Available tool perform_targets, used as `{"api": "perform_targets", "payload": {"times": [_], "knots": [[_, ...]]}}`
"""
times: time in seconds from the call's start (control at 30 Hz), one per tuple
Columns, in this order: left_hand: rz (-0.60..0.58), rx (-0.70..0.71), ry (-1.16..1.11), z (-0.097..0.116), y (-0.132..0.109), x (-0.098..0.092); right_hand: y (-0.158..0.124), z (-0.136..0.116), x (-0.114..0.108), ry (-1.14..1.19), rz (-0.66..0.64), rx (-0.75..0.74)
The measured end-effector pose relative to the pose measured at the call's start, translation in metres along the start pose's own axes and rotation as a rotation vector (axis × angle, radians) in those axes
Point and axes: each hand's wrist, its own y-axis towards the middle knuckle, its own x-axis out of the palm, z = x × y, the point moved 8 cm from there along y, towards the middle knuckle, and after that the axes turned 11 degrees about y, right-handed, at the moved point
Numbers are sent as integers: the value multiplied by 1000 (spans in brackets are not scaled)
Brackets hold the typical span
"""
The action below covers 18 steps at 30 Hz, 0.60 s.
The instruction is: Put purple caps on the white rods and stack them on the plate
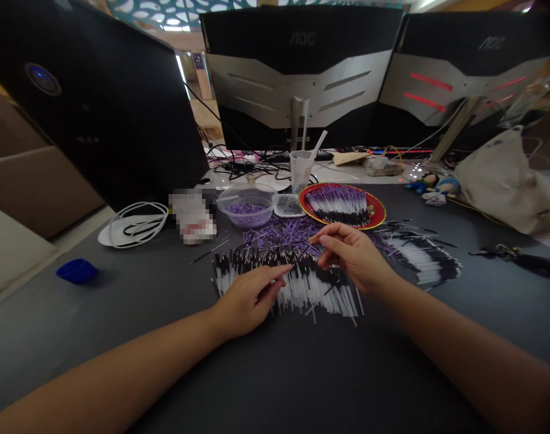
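Note:
A wide row of thin white sticks with black tips lies on the dark grey table in front of me. My left hand rests on the row's left part, forefinger stretched toward the tips, other fingers curled. My right hand hovers over the row's right end and pinches one thin black-tipped stick between thumb and forefinger. Loose purple pieces lie scattered just beyond the row.
A red plate holds purple-and-black sticks; a clear bowl holds purple bits beside a small tray. Another stick pile lies right. Behind stand a plastic cup, two monitors, a computer case, a blue cap.

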Motion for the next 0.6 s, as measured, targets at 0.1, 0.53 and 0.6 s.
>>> {"api": "perform_targets", "payload": {"times": [0.1,0.53,0.6], "knots": [[-11,2,17,1,0,0,-1,-1,2,-1,-8,-4],[-3,-34,2,-4,1,0,-5,-2,5,28,-20,40],[8,-46,-2,-5,1,-1,-5,-1,5,28,-28,50]]}}
